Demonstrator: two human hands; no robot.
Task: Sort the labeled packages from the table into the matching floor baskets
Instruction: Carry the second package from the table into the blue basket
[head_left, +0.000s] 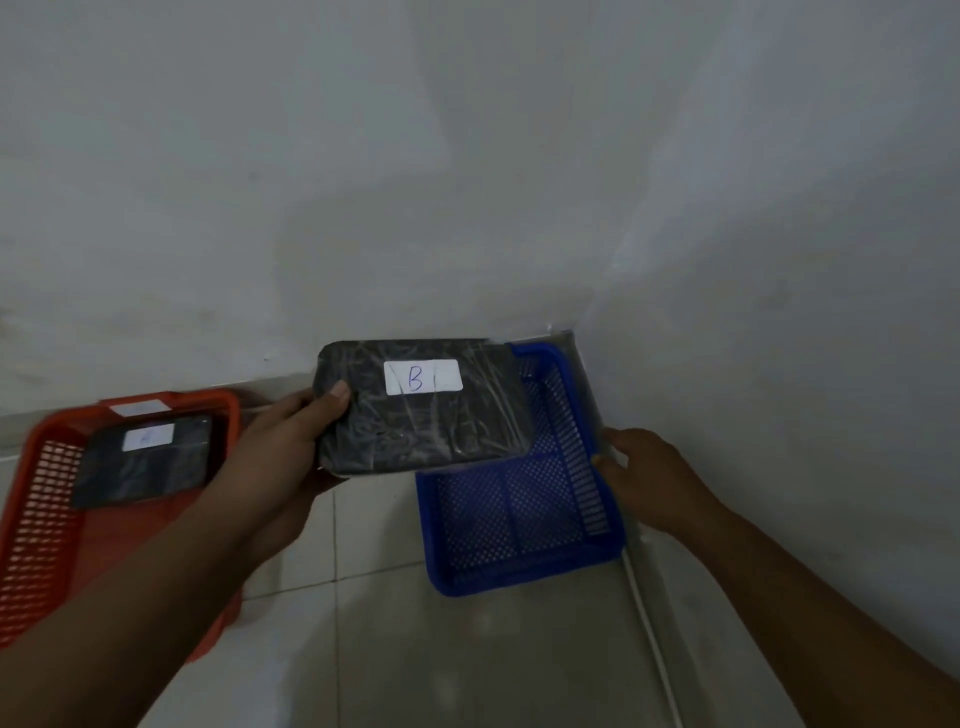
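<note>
Black package: flat rectangular packet in crinkled clear film, held level in the air, its right part over the far left corner of the blue basket, touching neither basket nor floor
Left hand: closed on the packet's left end, thumb pressed on top near the edge, other fingers hidden beneath it
Right hand: at the blue basket's right rim, fingers curled loosely; whether they grip the rim or only rest against it I cannot tell; no package in it
Blue basket: perforated blue plastic tray on the tiled floor, right of the left thumb, nothing visible inside
Red basket: perforated orange-red plastic tray left of the left wrist, holding another black film-wrapped packet
Writing: white sticker on the held packet reads "B" in blue ink, with a stroke after it, perhaps "1"; the sticker on the red-basket packet is too blurred to read
Step in hand: likely carrying the B packet to the blue basket
Next move: probably shift it further right over the open tray, lower it, then loosen the thumb
</note>
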